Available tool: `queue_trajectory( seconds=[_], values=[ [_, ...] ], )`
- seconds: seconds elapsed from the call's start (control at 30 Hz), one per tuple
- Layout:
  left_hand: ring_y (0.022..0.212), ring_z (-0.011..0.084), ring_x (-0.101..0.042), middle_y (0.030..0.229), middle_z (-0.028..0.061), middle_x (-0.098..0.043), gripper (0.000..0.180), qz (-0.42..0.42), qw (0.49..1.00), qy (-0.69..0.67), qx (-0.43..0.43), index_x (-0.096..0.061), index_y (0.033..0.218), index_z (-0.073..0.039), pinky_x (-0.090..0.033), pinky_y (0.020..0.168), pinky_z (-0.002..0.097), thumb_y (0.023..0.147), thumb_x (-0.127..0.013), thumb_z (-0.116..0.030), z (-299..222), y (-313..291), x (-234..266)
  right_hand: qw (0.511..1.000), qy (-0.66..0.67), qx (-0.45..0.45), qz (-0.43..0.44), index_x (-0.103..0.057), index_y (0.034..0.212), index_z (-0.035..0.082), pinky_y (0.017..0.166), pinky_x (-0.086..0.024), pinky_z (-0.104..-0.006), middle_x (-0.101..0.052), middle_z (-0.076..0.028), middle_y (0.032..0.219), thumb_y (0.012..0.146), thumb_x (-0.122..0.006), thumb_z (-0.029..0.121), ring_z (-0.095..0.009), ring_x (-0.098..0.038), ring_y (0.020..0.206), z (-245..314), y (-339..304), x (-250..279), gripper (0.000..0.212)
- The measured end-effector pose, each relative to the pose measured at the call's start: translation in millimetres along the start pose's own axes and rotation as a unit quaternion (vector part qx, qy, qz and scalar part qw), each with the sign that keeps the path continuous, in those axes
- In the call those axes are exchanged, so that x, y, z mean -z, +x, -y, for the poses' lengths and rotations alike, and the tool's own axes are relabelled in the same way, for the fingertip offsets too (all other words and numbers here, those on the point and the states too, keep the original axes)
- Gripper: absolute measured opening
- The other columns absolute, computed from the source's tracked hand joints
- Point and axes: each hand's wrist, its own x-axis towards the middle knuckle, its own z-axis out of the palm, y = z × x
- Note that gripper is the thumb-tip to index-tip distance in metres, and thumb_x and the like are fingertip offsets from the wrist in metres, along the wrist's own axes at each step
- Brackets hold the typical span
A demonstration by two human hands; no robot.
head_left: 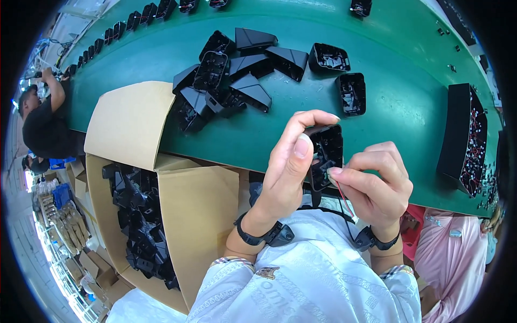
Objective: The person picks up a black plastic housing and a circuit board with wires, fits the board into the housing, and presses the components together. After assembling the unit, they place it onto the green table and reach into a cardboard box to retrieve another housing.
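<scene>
So, closest in, the left hand [288, 161] has a black housing [333, 141] held open side up just over the near edge of the desk [398, 59], thumb on one side and fingers curled over the top. The right hand [377, 183] is pinched narrow at its lower end, thumb and forefinger closed on what looks like a small wired piece [330, 173]. Its red and black wires [341, 192] hang down to a white plug [354, 218]. The fingertips cover most of it, so I can't tell if it's seated.

My read is that this is the fitting step: getting that piece into the housing. Next move probably calls for a steady left grip and a careful press with the right, without snagging the wires.

Off to the left there's a cardboard box [199, 215] full of black plastic parts [142, 220]; to the right, a black tray [455, 134] of little wired bits. Further back sit two open housings [353, 94], then a jumbled pile of housings [250, 67]. Way off, a row of housings [148, 13] lines the far edge, with a co-worker [46, 124] at left.
</scene>
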Motion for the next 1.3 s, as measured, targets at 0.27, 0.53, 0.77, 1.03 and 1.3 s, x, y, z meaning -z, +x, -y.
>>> queue_trajectory(
  seconds=[0.27, 0.53, 0.77, 1.03, 1.3],
  values=[
    [0.108, 0.0165, -0.050, 0.120, 0.0112, -0.052, 0.052, -0.023, 0.996, 0.065, -0.059, -0.053, 0.125, 0.005, -0.040, 0.096, 0.0293, 0.108, -0.039, -0.042, -0.3, 3.8, -14.5, 0.999, -0.002, -0.050, -0.009, -0.078, 0.087, 0.011, 0.060, -0.046, -0.0314, -0.058, -0.002, 0.083, 0.058, -0.085, 0.003, -0.020, -0.055, 0.072, 4.4, -6.3, -9.4, 0.030],
    [0.106, 0.0147, -0.054, 0.120, 0.0111, -0.052, 0.050, -0.021, 0.995, 0.042, -0.089, -0.050, 0.129, 0.005, -0.044, 0.094, 0.0290, 0.108, -0.042, -0.040, 6.9, 4.1, -13.2, 0.990, -0.004, -0.124, 0.062, -0.079, 0.096, 0.011, 0.073, -0.048, -0.0343, -0.058, -0.009, 0.101, 0.062, -0.082, 0.002, -0.023, -0.059, 0.090, 8.1, -3.6, 0.1, 0.035],
    [0.093, 0.0091, -0.059, 0.108, 0.0057, -0.060, 0.042, 0.019, 0.988, -0.149, 0.027, -0.048, 0.137, 0.002, -0.051, 0.081, 0.0239, 0.105, -0.057, -0.025, 3.9, 12.9, -23.9, 0.990, 0.015, -0.122, 0.073, -0.078, 0.101, 0.013, 0.094, -0.050, -0.0472, -0.051, -0.020, 0.146, 0.060, -0.082, 0.010, -0.039, -0.053, 0.130, -4.0, -9.1, 11.9, 0.041],
    [0.094, 0.0142, -0.058, 0.123, 0.0124, -0.051, 0.071, 0.023, 0.998, 0.051, -0.032, -0.021, 0.154, -0.002, -0.054, 0.080, 0.0291, 0.107, -0.046, -0.048, 4.7, 17.5, -31.4, 0.908, 0.379, -0.174, 0.039, -0.070, 0.089, 0.000, 0.110, -0.042, -0.0464, -0.052, -0.030, 0.143, 0.065, -0.081, 0.004, -0.040, -0.054, 0.132, -31.8, -9.5, 12.0, 0.026],
    [0.083, 0.0150, -0.061, 0.097, 0.0114, -0.061, 0.068, 0.026, 0.994, 0.052, -0.096, -0.038, 0.143, 0.003, -0.052, 0.075, 0.0279, 0.104, -0.045, -0.052, 23.6, 12.8, 1.8, 0.631, 0.697, -0.338, -0.030, -0.032, 0.157, 0.006, 0.108, -0.040, -0.0405, -0.034, -0.022, 0.159, 0.083, -0.079, 0.038, -0.031, -0.046, 0.138, -66.6, -5.1, 5.4, 0.093]
  ],
)
